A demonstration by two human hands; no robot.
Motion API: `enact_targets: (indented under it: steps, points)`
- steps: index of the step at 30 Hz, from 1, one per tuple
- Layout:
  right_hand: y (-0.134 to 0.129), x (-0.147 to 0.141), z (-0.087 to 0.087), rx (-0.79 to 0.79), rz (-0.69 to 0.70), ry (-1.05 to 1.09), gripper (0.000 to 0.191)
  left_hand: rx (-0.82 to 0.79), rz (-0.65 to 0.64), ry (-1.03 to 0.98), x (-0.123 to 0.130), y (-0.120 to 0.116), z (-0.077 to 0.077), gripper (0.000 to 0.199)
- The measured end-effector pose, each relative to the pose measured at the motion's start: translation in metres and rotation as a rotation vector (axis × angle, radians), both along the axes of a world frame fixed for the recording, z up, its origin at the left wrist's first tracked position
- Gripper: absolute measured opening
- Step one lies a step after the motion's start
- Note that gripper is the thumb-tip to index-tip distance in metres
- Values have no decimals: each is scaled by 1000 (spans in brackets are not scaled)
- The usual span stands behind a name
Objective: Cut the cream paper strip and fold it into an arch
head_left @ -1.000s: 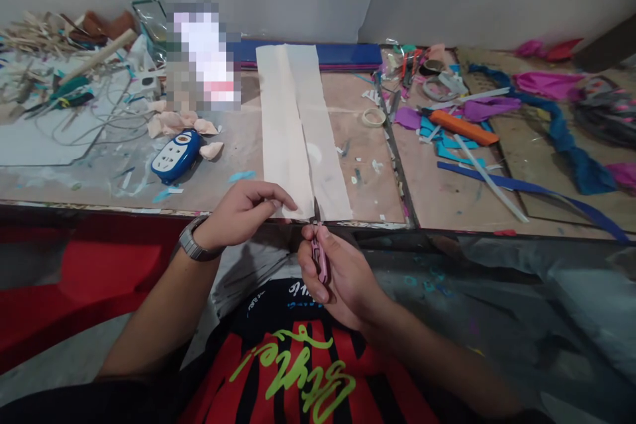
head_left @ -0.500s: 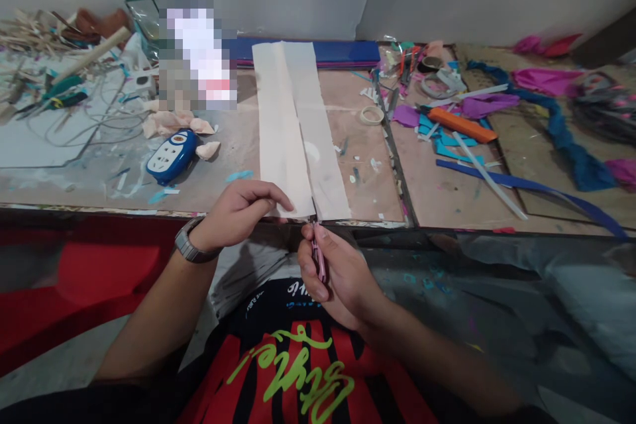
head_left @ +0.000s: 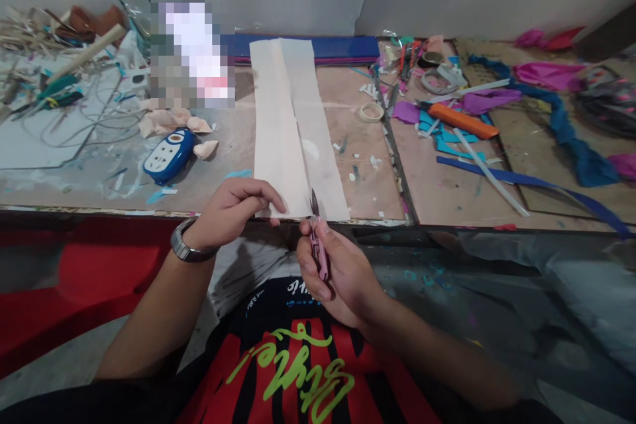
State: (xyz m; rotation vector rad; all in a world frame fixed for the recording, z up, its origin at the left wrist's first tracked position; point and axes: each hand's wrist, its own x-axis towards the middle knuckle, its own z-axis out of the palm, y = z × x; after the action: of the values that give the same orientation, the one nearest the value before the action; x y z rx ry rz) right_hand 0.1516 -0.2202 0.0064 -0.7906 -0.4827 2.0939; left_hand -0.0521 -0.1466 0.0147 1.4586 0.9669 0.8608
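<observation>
"Fingers [head_left: 307,264] of the right hand [head_left: 342,271] close around pink-handled snips [head_left: 322,264], head view, dark tips angled over the near end of a pale sheet [head_left: 279,132]."

"Where does the sheet lie?"

"Lengthwise on the worktable [head_left: 390,195], from the front edge back onto a blue stack [head_left: 342,48]. 1 line runs up it toward the far end; whether that is a cut or a loose edge is hard to tell."

"And the left hand [head_left: 241,212]?"

"Bent, its foremost finger on the sheet's near left part, 1 more fingertip showing just below the near edge. Whether they pinch it, the view cannot confirm."

"What is new?"

"Compared with 0.5 seconds ago, the snips' 2 blades appear parted, and the left fingers sit slightly farther left of them."

"Meaning?"

"In our judgement, the blades look ready at the line, with the left hand steadying the sheet clear of the points."

"Anything alongside?"

"1 blue power socket [head_left: 171,156] at left, 1 tape roll [head_left: 371,112] at right, both apart from the sheet."
</observation>
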Motion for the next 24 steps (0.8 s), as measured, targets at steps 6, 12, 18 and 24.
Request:
enact_targets:
  steps: [6,12,18,24]
  points:
    - [2,1,2,-14,23,-19,33,-7,-4,7,-4,0,-3,22]
    - [3,0,5,-16,22,-7,33,-3,-28,11,-5,0,-2,21]
    - [4,-1,4,66,-4,-68,37,176,52,118,4,3,1,23]
    - [7,-3,5,31,-16,-74,41,204,79,165,8,5,-1,20]
